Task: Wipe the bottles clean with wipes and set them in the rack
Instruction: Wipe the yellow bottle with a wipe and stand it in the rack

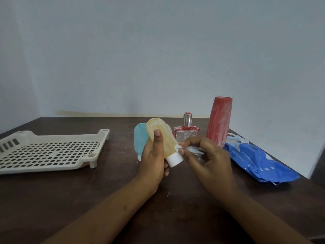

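My left hand (pixel 152 155) grips a yellow squeeze bottle (pixel 162 138) with a white cap, held cap-down and tilted above the table. My right hand (pixel 207 155) pinches a white wipe (pixel 191 150) and presses it against the bottle's lower side just above the cap. Behind the yellow bottle stands a light blue squeeze bottle (pixel 140 140), partly hidden. A clear perfume bottle (pixel 186 132) with red trim and a silver cap stands behind my hands. A tall red bottle (pixel 219 120) smeared with white stands to its right. The cream slotted rack (pixel 52 150) lies at the left with nothing in it.
A blue pack of wipes (pixel 260 161) lies at the right, near the edge of the dark brown table (pixel 88 199). A pale wall rises behind the table. A small white scrap (pixel 168 194) lies on the table below my left wrist.
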`<move>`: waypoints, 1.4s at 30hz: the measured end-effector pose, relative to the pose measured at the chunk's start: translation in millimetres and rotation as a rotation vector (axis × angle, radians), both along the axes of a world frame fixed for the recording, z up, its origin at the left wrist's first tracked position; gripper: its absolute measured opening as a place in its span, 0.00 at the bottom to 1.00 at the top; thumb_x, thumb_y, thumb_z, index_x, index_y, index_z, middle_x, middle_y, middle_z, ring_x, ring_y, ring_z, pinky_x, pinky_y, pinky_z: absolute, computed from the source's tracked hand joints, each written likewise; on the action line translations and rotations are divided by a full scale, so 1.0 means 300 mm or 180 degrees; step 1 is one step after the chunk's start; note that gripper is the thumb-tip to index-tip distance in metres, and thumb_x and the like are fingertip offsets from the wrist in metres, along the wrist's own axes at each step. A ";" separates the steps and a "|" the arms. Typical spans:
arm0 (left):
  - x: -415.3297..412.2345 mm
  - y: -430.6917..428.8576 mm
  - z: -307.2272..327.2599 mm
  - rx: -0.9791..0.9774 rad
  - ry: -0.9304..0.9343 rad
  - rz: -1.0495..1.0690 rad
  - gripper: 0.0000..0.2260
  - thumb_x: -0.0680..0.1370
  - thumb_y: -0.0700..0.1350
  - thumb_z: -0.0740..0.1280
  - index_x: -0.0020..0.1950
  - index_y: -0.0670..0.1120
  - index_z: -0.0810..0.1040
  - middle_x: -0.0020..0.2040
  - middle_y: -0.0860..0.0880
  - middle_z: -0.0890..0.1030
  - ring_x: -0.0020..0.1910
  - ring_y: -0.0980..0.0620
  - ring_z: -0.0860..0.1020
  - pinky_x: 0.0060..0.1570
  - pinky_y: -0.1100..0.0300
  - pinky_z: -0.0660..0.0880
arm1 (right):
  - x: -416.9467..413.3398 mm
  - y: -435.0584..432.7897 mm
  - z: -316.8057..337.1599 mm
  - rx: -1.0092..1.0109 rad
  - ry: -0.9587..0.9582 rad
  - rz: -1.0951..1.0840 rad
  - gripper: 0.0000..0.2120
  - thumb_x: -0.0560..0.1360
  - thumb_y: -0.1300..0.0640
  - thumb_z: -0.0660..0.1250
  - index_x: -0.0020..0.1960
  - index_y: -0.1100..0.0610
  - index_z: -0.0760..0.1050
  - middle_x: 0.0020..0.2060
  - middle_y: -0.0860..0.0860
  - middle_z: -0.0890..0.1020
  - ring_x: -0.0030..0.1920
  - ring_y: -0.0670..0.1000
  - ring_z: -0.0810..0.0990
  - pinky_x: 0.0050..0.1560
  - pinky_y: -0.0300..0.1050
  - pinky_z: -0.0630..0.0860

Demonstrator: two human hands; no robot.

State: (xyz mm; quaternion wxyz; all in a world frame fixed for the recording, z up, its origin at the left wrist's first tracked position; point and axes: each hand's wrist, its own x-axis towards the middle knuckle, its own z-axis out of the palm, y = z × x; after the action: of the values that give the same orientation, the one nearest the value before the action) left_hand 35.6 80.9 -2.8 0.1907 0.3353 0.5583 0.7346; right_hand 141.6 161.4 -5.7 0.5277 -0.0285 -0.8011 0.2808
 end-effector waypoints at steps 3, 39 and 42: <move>0.006 0.001 0.006 -0.0129 0.0030 -0.0015 0.35 0.63 0.70 0.48 0.48 0.42 0.73 0.21 0.52 0.70 0.17 0.59 0.67 0.17 0.67 0.65 | -0.001 0.013 0.003 -0.0267 -0.0052 -0.0053 0.07 0.72 0.62 0.71 0.48 0.54 0.78 0.41 0.43 0.82 0.43 0.42 0.80 0.39 0.29 0.72; -0.012 -0.003 -0.007 -0.0163 0.0282 0.0129 0.28 0.65 0.69 0.52 0.44 0.45 0.71 0.25 0.49 0.68 0.19 0.58 0.67 0.18 0.64 0.66 | -0.005 0.017 -0.006 0.1058 -0.0317 -0.0740 0.07 0.73 0.65 0.67 0.49 0.58 0.80 0.46 0.48 0.81 0.50 0.40 0.76 0.52 0.29 0.69; -0.013 -0.004 -0.007 -0.0137 0.0253 0.0143 0.26 0.65 0.69 0.52 0.42 0.46 0.71 0.25 0.50 0.70 0.19 0.59 0.68 0.18 0.64 0.66 | 0.002 0.000 -0.002 0.1204 -0.0317 -0.0607 0.06 0.75 0.62 0.65 0.49 0.57 0.79 0.46 0.47 0.82 0.49 0.41 0.76 0.51 0.31 0.70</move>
State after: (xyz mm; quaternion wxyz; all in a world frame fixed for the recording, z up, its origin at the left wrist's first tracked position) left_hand 31.7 79.9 -5.1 0.1590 0.3474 0.5884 0.7126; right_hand 142.2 161.6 -6.2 0.5077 -0.0185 -0.8583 0.0726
